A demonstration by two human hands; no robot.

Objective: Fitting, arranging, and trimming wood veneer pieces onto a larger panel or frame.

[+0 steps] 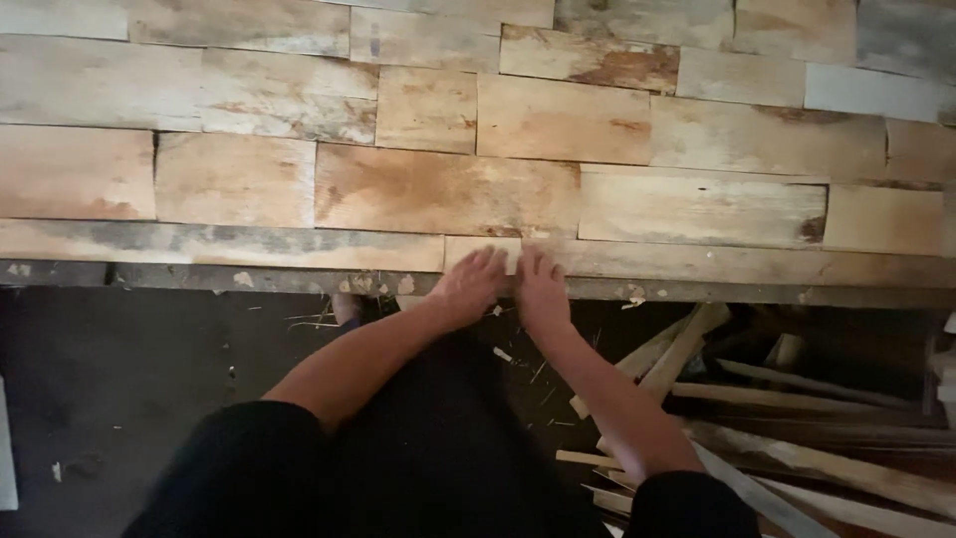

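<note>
My left hand (468, 287) and my right hand (539, 291) lie side by side, palms down, at the near edge of a surface of pale wooden planks (448, 189). Their fingertips press on the joint between two boards of the lowest row (697, 261). Neither hand holds anything; the fingers are slightly spread and flat on the wood. Both forearms come up from dark sleeves at the bottom of the view.
The planked surface fills the upper half, with boards of uneven length and stained patches. Below it is a dark floor (119, 379) with chips and splinters. A heap of loose wooden strips and offcuts (787, 428) lies at the lower right.
</note>
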